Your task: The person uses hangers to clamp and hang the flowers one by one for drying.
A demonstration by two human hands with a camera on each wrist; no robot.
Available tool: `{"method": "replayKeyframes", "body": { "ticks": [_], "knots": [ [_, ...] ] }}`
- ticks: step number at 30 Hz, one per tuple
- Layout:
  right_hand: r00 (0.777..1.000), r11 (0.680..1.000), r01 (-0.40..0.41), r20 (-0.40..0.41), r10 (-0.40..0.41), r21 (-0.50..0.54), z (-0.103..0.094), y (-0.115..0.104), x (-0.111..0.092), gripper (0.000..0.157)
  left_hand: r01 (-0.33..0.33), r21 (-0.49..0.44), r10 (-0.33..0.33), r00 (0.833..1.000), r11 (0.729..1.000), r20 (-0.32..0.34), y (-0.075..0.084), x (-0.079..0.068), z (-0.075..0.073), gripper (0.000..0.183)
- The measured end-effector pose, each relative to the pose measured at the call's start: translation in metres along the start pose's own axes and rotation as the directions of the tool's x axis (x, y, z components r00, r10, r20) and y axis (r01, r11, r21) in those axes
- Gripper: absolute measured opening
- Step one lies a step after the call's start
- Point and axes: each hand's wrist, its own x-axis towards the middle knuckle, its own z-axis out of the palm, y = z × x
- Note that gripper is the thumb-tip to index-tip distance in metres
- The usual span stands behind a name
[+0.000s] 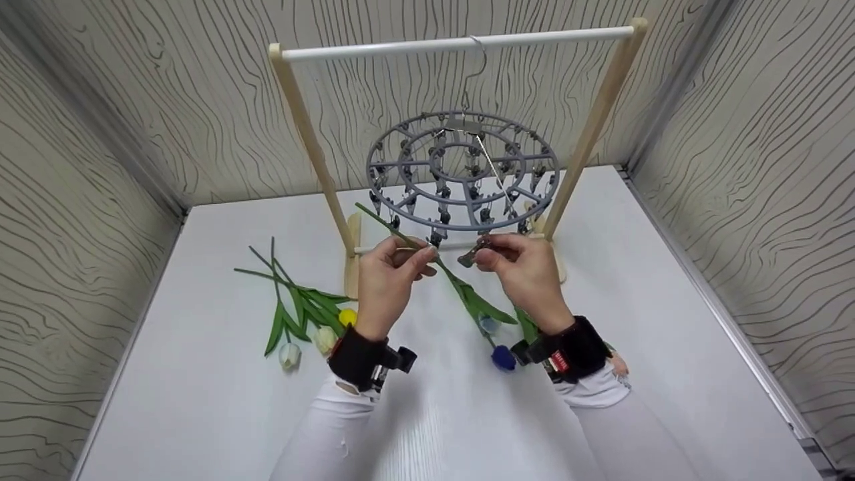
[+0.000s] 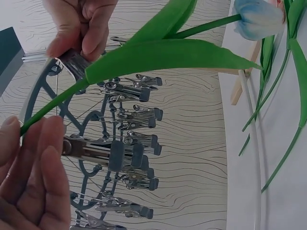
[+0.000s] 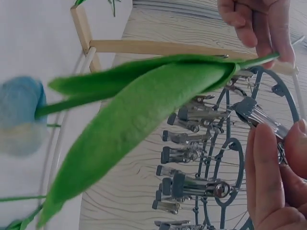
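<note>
My left hand (image 1: 394,280) pinches the green stem (image 1: 384,220) of an artificial tulip. Its pale blue and white flower (image 2: 259,18) hangs at the lower end, beyond long green leaves (image 3: 144,115). Opposite, my right hand (image 1: 531,274) pinches a metal clip with grey tips (image 1: 473,254) between thumb and fingers. That clip is at the near rim of a round grey clip hanger (image 1: 461,227), close beside the stem. Whether the clip's tips touch the stem I cannot tell.
A rack with wooden posts (image 1: 307,140) and a white bar (image 1: 401,47) carries the hanger by its hook. On the white table (image 1: 220,414), white and yellow tulips (image 1: 294,314) lie to the left; a dark blue flower (image 1: 503,359) shows between the wrists. Several clips dangle from the hanger.
</note>
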Motion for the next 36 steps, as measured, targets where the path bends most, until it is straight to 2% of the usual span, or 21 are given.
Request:
{"method": "replayKeyframes", "body": {
  "ticks": [6,14,27,36],
  "knots": [
    [0.999,0.997,0.027,-0.031,-0.025,0.069,0.0042,-0.0041,-0.0040,0.017,0.009,-0.036,-0.009,1.000,0.999,0.000,0.0035,0.0011,0.0024,0.016],
    [0.999,0.995,-0.016,-0.026,0.019,0.094,0.0063,-0.0074,-0.0056,0.019,-0.009,-0.055,0.008,1.000,0.998,-0.008,0.0064,0.0021,0.0052,0.017],
    [0.999,0.990,-0.023,-0.023,0.026,0.142,0.0088,-0.0085,-0.0062,0.020,-0.024,-0.060,0.022,0.999,0.998,-0.031,0.0095,0.0020,0.0071,0.017],
    [0.996,0.977,-0.091,0.030,0.087,0.194,0.0103,-0.0053,-0.0037,0.022,-0.024,-0.055,0.023,0.999,0.998,-0.025,0.0065,0.0041,0.0071,0.020]
  ]
}}
